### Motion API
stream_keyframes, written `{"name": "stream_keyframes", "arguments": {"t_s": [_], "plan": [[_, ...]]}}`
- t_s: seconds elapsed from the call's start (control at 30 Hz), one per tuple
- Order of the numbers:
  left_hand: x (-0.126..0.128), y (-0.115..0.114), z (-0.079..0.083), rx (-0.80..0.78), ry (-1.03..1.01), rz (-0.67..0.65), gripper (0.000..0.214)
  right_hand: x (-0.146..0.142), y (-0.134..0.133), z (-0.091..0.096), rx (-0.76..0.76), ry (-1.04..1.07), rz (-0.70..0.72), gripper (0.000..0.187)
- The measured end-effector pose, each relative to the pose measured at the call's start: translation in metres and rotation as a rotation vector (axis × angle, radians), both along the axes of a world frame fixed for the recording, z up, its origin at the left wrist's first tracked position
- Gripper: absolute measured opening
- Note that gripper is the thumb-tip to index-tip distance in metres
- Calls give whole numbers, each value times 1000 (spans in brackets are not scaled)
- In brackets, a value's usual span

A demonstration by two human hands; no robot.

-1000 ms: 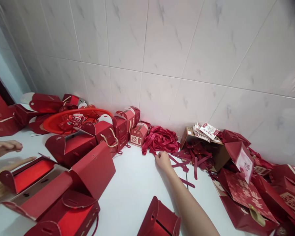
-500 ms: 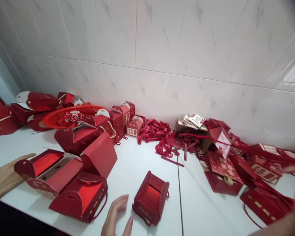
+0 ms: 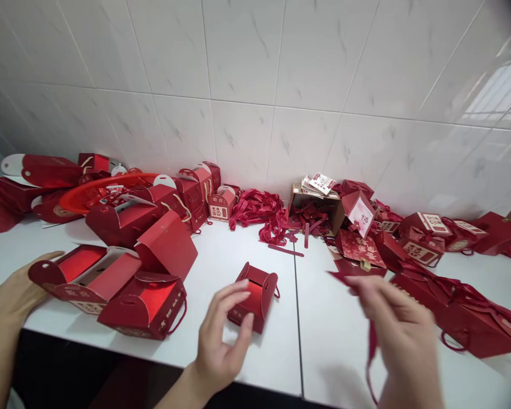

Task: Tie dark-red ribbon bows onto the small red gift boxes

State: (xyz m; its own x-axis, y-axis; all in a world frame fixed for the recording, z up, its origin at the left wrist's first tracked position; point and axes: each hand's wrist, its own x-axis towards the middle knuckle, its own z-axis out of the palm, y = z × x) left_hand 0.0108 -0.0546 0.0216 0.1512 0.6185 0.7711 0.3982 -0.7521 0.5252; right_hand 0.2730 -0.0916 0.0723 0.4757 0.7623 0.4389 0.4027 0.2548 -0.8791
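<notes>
My left hand (image 3: 225,332) has its fingers apart, thumb and fingertips overlapping the left side of a small dark red gift box (image 3: 262,295); whether they touch it I cannot tell. The box stands on the white table with rounded end flaps up, a cord loop on its side and bright red inside. To the right, my right hand (image 3: 402,335), a little blurred, is pinched on a dark red ribbon (image 3: 372,346). One end sticks out past the fingertips and the rest hangs below the hand, above the table.
At the left, another person's hand (image 3: 23,287) rests by several open red boxes (image 3: 106,292). Behind are an orange-red basin (image 3: 74,200), a ribbon pile (image 3: 262,210) and a carton (image 3: 337,213) with cards on top. Ribbon-tied boxes (image 3: 464,312) stand at the right.
My right hand has come in from the right edge with the ribbon, which was stretched across the right side and now hangs. My left hand has moved up to the small box. The view has shifted right.
</notes>
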Motion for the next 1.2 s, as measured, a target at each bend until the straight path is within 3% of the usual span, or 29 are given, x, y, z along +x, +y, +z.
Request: {"name": "stream_keyframes", "arguments": {"t_s": [0.1, 0.23, 0.37, 0.7, 1.0, 1.2], "plan": [[19, 0, -6, -74, 128, 3, 53, -47, 19, -14, -84, 108, 225, 24], [33, 9, -13, -207, 335, 150, 54, -74, 39, -35, -163, 144, 330, 23], [34, 11, -17, -263, 405, 128, 51, -82, 46, -43, -216, 91, 318, 18], [32, 11, -20, -259, 390, 101, 57, -94, 47, -41, -246, 79, 331, 10], [24, 7, -29, -251, 228, 35, 60, -101, 47, -45, -226, 163, 411, 15], [15, 6, -27, -376, 170, 1, 54, -104, 50, -49, -244, 239, 460, 17]]}}
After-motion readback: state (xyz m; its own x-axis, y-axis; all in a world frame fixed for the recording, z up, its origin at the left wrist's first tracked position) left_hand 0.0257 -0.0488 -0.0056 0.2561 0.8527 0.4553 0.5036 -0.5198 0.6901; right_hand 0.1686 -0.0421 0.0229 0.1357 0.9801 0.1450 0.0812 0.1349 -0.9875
